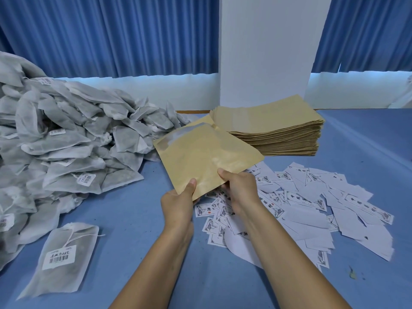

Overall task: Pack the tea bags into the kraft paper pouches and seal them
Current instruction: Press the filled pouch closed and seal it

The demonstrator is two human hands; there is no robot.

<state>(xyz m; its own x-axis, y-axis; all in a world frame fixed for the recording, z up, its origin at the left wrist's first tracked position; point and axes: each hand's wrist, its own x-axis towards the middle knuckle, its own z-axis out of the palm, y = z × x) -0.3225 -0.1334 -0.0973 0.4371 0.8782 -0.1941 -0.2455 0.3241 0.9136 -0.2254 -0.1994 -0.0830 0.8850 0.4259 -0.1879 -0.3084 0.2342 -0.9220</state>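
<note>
I hold one flat kraft paper pouch (201, 156) above the table's middle, tilted, its far end showing a clear strip. My left hand (178, 202) pinches its near corner, thumb on top. My right hand (237, 188) grips the near edge beside it, thumb on top. A tall stack of kraft pouches (276, 128) stands behind it. A big heap of grey mesh tea bags (60, 134) fills the left side. One single tea bag (62, 257) with a barcode label and string lies flat at the front left.
Several white printed label slips (312, 208) lie scattered on the blue table (138, 219) to the right of my arms. A white pillar (267, 47) and blue curtains (107, 34) stand behind the table.
</note>
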